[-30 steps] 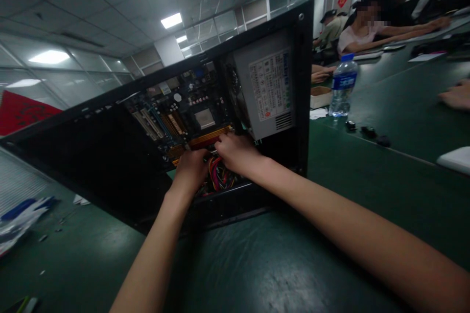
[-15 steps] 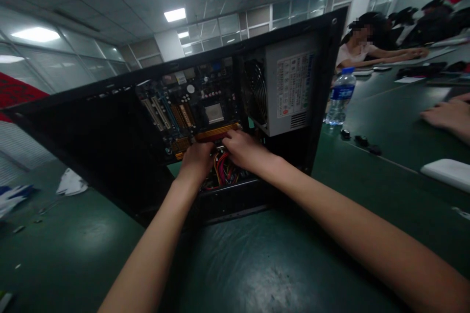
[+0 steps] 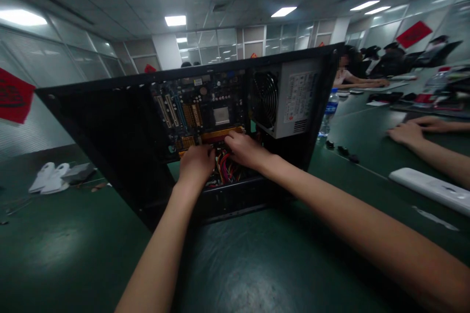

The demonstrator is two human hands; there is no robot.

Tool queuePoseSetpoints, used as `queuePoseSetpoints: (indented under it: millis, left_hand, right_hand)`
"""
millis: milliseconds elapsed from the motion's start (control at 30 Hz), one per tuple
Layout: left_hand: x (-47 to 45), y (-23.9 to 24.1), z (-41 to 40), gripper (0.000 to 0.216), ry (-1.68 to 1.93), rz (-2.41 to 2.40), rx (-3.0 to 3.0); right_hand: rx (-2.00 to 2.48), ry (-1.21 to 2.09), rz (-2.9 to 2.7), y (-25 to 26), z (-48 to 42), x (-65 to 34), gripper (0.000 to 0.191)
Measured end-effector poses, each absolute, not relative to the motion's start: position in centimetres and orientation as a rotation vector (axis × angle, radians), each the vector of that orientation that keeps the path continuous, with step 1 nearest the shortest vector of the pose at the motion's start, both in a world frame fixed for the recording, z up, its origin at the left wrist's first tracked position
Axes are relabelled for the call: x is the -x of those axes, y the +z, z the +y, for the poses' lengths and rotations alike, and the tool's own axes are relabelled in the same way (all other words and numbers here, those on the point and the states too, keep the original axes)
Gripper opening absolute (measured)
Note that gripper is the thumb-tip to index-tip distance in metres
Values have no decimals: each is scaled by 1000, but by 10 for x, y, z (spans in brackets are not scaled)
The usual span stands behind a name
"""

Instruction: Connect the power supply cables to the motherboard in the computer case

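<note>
An open black computer case (image 3: 110, 127) stands on the green table, its inside facing me. The motherboard (image 3: 198, 112) is mounted in the middle and a grey power supply (image 3: 293, 102) with a fan sits at the right. Both my hands reach into the case just below the yellow memory slots (image 3: 220, 134). My left hand (image 3: 196, 164) is curled closed at the board's lower edge. My right hand (image 3: 244, 149) has its fingers pressed together over the bundle of coloured cables (image 3: 225, 168). What either hand grips is hidden.
A water bottle (image 3: 328, 115) stands behind the case's right edge, with small dark parts (image 3: 343, 149) beside it. A white flat device (image 3: 429, 188) lies at the right. Another person's hand (image 3: 407, 132) rests on the table. White objects (image 3: 49, 178) lie far left. People sit at the back right.
My view has swung to the right and levelled, so the case looks more upright. Both hands stay at the same spot inside the case, below the memory slots.
</note>
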State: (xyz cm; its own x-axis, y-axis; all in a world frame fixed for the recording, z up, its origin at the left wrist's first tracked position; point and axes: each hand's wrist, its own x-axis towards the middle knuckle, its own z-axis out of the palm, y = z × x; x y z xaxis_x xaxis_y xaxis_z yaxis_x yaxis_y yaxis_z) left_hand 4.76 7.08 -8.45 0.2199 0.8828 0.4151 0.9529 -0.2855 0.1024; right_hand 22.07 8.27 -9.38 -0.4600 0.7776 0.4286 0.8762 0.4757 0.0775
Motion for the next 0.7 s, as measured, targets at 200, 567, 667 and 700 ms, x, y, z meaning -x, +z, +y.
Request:
queuePoseSetpoints:
  millis: [200, 567, 667, 700]
  left_hand:
    - [-45, -91, 69, 33, -635, -1741, 2496]
    - [-40, -99, 73, 35, -685, -1769, 2583]
    - [-40, -99, 72, 33, -709, -1788, 2570]
    - [-40, -99, 72, 33, -707, -1795, 2564]
  right_hand:
    - [1457, -472, -2416, -90, 76, -217, 19]
    - [1566, -581, -2468, -92, 74, -209, 19]
    - [1579, -607, -2484, -91, 73, -207, 18]
    - [1583, -613, -2488, -91, 73, -207, 18]
